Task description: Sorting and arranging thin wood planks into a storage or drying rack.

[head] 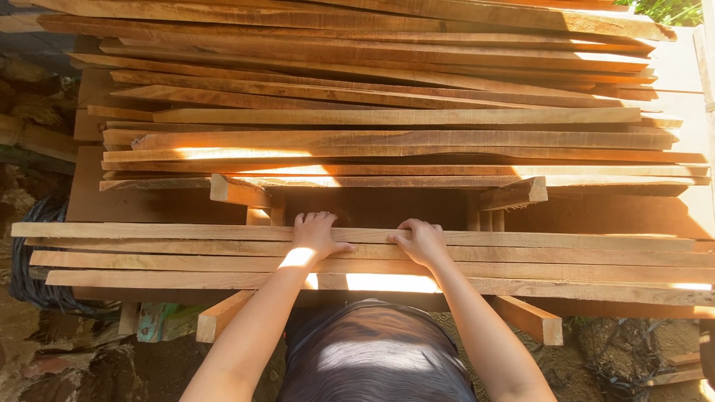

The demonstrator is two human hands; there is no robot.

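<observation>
A near stack of long wooden slats (521,257) is pressed from above by both hands. The left hand (316,237) and right hand (422,240) lie flat, fingers together, curled over its far edge. Beyond them, a larger slat pile (387,112) is seen.

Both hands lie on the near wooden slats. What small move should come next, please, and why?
Probably curl the fingers and draw the farthest slat toward the body. The left hand and right hand rest flat on the near row, fingertips hooked over that slat's far edge, gripping nothing. Beyond the edge is an open gap before the big pile.
</observation>
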